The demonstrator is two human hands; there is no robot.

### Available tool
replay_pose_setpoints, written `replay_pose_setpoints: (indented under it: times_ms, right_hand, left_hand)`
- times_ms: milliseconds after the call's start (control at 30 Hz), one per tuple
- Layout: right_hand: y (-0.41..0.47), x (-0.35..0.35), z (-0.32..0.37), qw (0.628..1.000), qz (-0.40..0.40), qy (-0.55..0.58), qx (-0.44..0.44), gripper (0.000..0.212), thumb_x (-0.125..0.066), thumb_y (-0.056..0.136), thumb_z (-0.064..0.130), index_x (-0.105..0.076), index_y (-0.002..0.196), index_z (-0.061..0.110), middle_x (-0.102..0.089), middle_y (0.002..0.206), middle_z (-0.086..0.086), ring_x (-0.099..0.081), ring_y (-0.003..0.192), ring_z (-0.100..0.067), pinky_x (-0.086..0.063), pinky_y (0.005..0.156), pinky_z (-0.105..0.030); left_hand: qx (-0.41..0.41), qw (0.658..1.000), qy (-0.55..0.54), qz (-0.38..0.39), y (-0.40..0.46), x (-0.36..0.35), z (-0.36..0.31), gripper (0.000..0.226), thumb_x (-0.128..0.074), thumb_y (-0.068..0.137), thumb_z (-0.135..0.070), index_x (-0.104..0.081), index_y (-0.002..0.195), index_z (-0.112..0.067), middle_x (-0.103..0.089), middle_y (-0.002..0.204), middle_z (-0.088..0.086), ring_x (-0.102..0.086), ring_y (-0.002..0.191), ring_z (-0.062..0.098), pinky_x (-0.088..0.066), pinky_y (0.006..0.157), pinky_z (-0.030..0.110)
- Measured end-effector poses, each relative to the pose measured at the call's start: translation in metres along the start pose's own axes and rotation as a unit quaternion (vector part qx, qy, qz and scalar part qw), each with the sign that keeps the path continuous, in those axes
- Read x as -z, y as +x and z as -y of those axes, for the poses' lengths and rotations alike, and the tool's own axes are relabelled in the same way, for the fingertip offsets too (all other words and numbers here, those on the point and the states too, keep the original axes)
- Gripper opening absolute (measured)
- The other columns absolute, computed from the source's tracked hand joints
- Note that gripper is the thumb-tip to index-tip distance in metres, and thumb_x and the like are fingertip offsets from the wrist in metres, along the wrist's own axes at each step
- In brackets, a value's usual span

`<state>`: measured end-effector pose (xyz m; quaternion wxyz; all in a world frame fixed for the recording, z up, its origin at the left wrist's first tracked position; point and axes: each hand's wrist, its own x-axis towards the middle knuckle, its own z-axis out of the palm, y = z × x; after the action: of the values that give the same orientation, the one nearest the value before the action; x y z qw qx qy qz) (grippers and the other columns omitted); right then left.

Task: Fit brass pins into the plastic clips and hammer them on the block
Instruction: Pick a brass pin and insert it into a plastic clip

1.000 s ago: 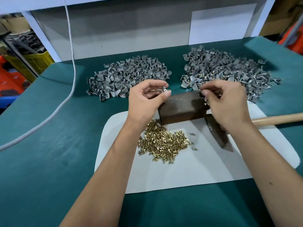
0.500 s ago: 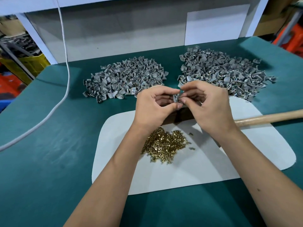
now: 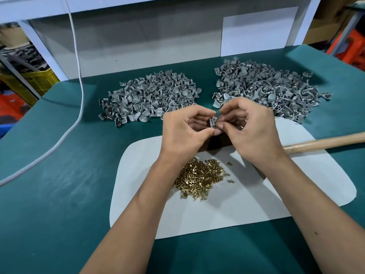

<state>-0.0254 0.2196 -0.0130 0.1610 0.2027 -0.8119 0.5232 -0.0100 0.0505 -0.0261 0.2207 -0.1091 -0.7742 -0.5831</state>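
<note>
- Since a second ago, the left hand (image 3: 185, 131) and right hand (image 3: 248, 131) have been brought together above the block (image 3: 217, 142), now mostly hidden.
- One grey clip (image 3: 213, 122) is pinched between the fingers of both hands; a pin seems pressed into it, though too small to confirm.
- Fitting is judged under way, hammering not yet begun.
- The hammer handle (image 3: 324, 142) lies untouched on the tabletop (image 3: 59, 194).
- Loose brass pins (image 3: 199, 179) are heaped on the white mat (image 3: 256, 204).
</note>
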Motion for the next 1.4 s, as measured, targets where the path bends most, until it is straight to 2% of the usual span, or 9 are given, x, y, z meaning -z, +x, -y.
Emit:
replay_pose_setpoints:
  times_ms: [167,433,533,667,800,933,1167,1267,1400]
  right_hand:
    - [-0.002,-0.003,0.002,1.0,-0.002,-0.014,0.002,0.029,-0.08,0.08,-0.004,-0.07,0.095,0.019,-0.072,0.08,0.011,-0.071,0.079,-0.002,-0.057,0.073,-0.017]
    - [0.0,0.002,-0.001,0.999,0.01,0.032,-0.011,0.018,-0.082,0.081,0.001,-0.071,0.087,0.015,-0.073,0.077,0.006,-0.072,0.074,-0.008,-0.061,0.074,-0.029]
    - [0.001,0.006,-0.002,0.999,0.029,0.035,0.013,0.018,-0.081,0.082,0.002,-0.073,0.091,0.015,-0.075,0.082,0.005,-0.073,0.079,-0.009,-0.061,0.076,-0.027]
    - [0.001,0.01,0.001,0.997,0.044,0.004,0.071,0.017,-0.079,0.082,0.0,-0.072,0.092,0.011,-0.074,0.084,0.007,-0.072,0.081,-0.009,-0.06,0.074,-0.025]
    - [0.001,0.011,0.003,0.991,0.047,-0.037,0.116,0.023,-0.078,0.082,-0.004,-0.062,0.092,0.009,-0.071,0.082,0.005,-0.072,0.079,-0.008,-0.06,0.071,-0.028]
    - [0.001,0.013,0.003,0.992,0.05,-0.032,0.11,0.029,-0.077,0.08,-0.008,-0.057,0.092,0.009,-0.071,0.08,0.004,-0.073,0.078,-0.008,-0.061,0.073,-0.028]
    - [0.002,0.011,0.0,0.991,0.066,-0.051,0.109,0.031,-0.076,0.081,-0.01,-0.058,0.093,0.012,-0.072,0.081,0.003,-0.072,0.08,-0.007,-0.059,0.073,-0.023]
    - [0.001,0.009,-0.002,0.99,0.051,-0.062,0.12,0.025,-0.078,0.083,-0.003,-0.061,0.094,0.011,-0.071,0.083,0.005,-0.071,0.08,-0.006,-0.059,0.073,-0.025]
    - [0.0,0.006,-0.001,0.983,0.006,-0.087,0.159,0.008,-0.077,0.088,0.005,-0.072,0.094,0.008,-0.073,0.084,0.003,-0.068,0.078,-0.006,-0.057,0.074,-0.026]
  left_hand:
    - [-0.022,0.999,0.036,-0.012,-0.002,-0.004,-0.002,0.034,-0.093,0.065,-0.001,-0.078,0.093,-0.011,-0.078,0.083,0.0,-0.077,0.074,0.013,-0.065,0.072,0.035]
    - [0.014,0.999,0.011,-0.033,-0.005,-0.004,0.002,0.037,-0.098,0.062,-0.014,-0.078,0.093,-0.013,-0.077,0.083,0.0,-0.075,0.077,0.02,-0.064,0.076,0.038]
    - [0.02,0.999,-0.006,-0.031,-0.003,-0.003,0.002,0.038,-0.099,0.06,-0.018,-0.077,0.091,-0.021,-0.076,0.082,0.0,-0.074,0.078,0.023,-0.063,0.076,0.033]
    - [0.034,0.999,-0.031,-0.024,-0.002,-0.001,0.004,0.039,-0.099,0.059,-0.016,-0.077,0.091,-0.018,-0.077,0.083,0.006,-0.075,0.08,0.03,-0.064,0.078,0.036]
    - [0.04,0.998,-0.051,-0.007,-0.002,0.001,0.003,0.039,-0.099,0.058,-0.012,-0.077,0.09,-0.015,-0.077,0.084,0.012,-0.074,0.081,0.036,-0.063,0.081,0.044]
    - [0.022,0.999,-0.048,0.006,-0.001,0.002,0.0,0.038,-0.099,0.057,-0.012,-0.077,0.088,-0.018,-0.076,0.081,0.007,-0.071,0.074,0.021,-0.063,0.075,0.035]
    - [0.005,1.0,-0.014,0.023,-0.002,0.003,-0.002,0.036,-0.098,0.06,-0.012,-0.077,0.089,-0.013,-0.075,0.079,0.007,-0.072,0.073,0.031,-0.064,0.073,0.04]
    - [0.02,0.999,-0.029,0.02,-0.001,0.004,0.001,0.035,-0.097,0.061,-0.009,-0.077,0.09,-0.01,-0.076,0.081,0.01,-0.072,0.074,0.023,-0.064,0.075,0.036]
    - [0.056,0.995,-0.086,0.0,-0.002,0.003,0.002,0.022,-0.09,0.074,-0.008,-0.075,0.09,-0.003,-0.076,0.08,0.015,-0.074,0.073,0.026,-0.064,0.072,0.038]
